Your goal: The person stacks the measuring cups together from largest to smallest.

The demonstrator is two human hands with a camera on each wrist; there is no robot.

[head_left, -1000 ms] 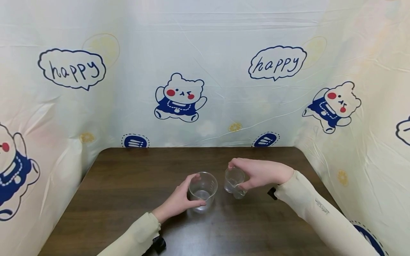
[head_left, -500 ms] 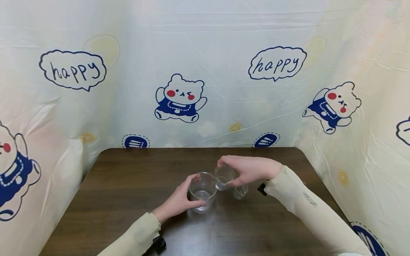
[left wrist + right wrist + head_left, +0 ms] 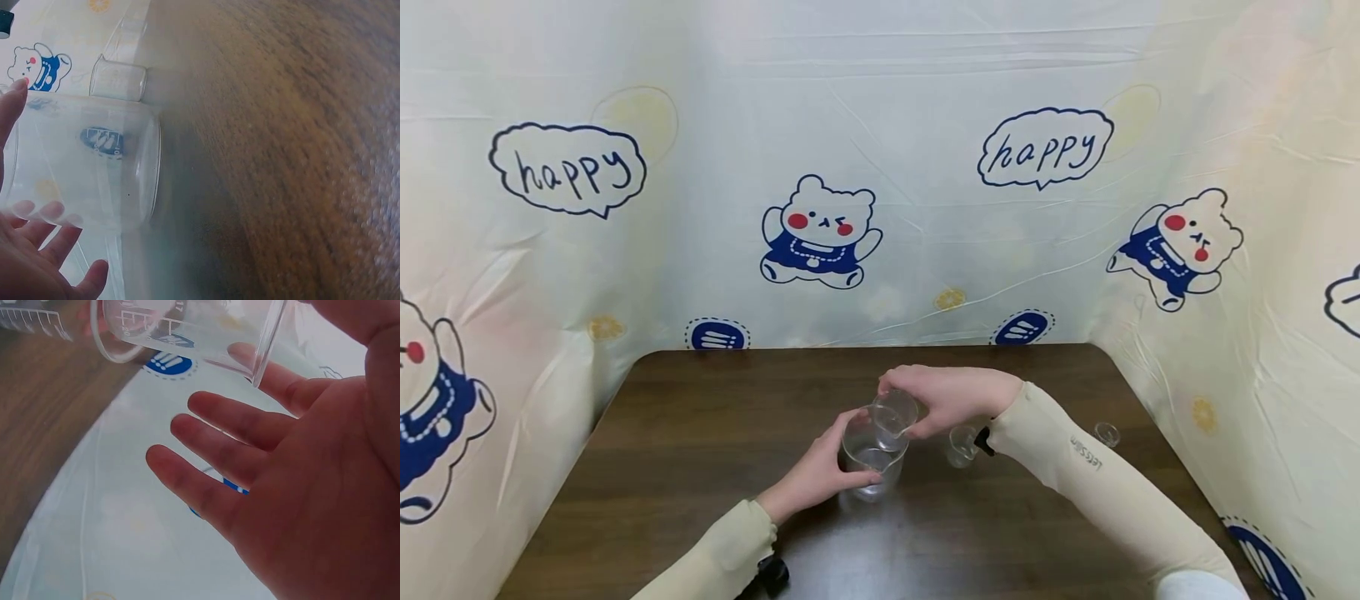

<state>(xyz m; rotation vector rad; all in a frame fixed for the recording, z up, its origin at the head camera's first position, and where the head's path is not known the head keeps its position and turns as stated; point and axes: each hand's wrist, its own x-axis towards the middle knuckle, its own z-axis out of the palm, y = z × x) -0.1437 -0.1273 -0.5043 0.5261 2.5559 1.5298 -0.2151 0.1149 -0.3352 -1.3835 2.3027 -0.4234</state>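
Smaller beaker (image 3: 895, 421) mouth-up, long axis near vertical, at larger beaker (image 3: 872, 457).

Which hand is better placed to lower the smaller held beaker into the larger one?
Probably the right hand, which grips the smaller beaker at the mouth of the larger beaker; the left hand holds the larger one.

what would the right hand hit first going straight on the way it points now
Probably the larger clear, cylindrical glass beaker, though the right hand might pass above it; depth is unclear.
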